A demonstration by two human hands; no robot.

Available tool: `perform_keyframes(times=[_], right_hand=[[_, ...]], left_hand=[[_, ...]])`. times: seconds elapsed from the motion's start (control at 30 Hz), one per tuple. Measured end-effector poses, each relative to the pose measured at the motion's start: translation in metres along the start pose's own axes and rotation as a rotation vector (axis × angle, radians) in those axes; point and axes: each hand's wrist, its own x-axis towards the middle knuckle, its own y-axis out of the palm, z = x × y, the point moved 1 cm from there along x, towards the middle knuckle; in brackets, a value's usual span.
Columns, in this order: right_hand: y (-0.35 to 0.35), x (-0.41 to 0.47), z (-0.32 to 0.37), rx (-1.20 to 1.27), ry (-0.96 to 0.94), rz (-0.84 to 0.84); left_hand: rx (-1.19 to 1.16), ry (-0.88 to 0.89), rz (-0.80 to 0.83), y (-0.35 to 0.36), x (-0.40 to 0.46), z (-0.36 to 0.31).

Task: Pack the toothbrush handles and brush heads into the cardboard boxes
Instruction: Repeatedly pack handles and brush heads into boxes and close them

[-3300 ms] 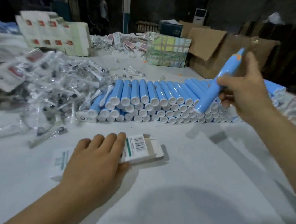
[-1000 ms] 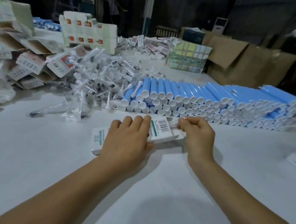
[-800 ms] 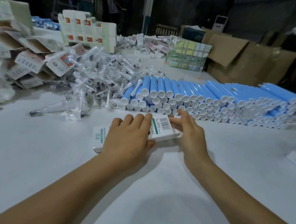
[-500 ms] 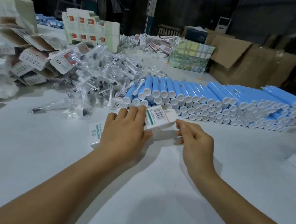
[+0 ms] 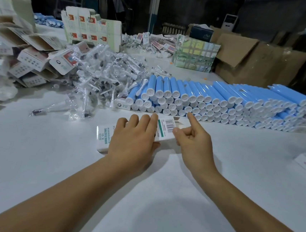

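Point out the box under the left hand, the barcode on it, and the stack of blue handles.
Box (image 5: 103,136): head view, on its printed left end.
Barcode (image 5: 169,124): head view, on the stripes.
Blue handles (image 5: 202,100): head view, on white end caps at mid-stack.

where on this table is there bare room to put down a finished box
Bare tabletop lies right of the right hand, before the blue handle stack. More lies left of the box that the left hand holds. The far left is crowded with bagged brush heads and open boxes.
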Motion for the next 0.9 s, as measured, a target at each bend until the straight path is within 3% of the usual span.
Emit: perform_keyframes(times=[0.13,0.67,0.73,0.8,0.83,0.9], right_hand=[[0.002,0.0,0.001,-0.046,0.053,0.0],[0.003,-0.001,0.002,-0.091,-0.094,-0.003],[-0.006,0.008,0.004,0.004,-0.121,-0.198],[-0.016,0.017,0.002,0.295,0.087,-0.326],[-0.015,0.019,0.003,0.556,0.285,-0.248],[-0.006,0.014,0.004,1.0,0.619,0.067]], left_hand=[[0.029,0.038,0.015,0.001,-0.003,-0.003],[0.013,0.004,0.002,-0.002,-0.003,-0.008],[-0.031,-0.016,-0.015,-0.002,0.0,-0.006],[-0.069,-0.049,-0.023,-0.003,0.003,-0.003],[-0.079,-0.066,-0.023,-0.004,0.004,-0.002],[-0.081,-0.069,-0.007,-0.006,0.005,-0.005]])
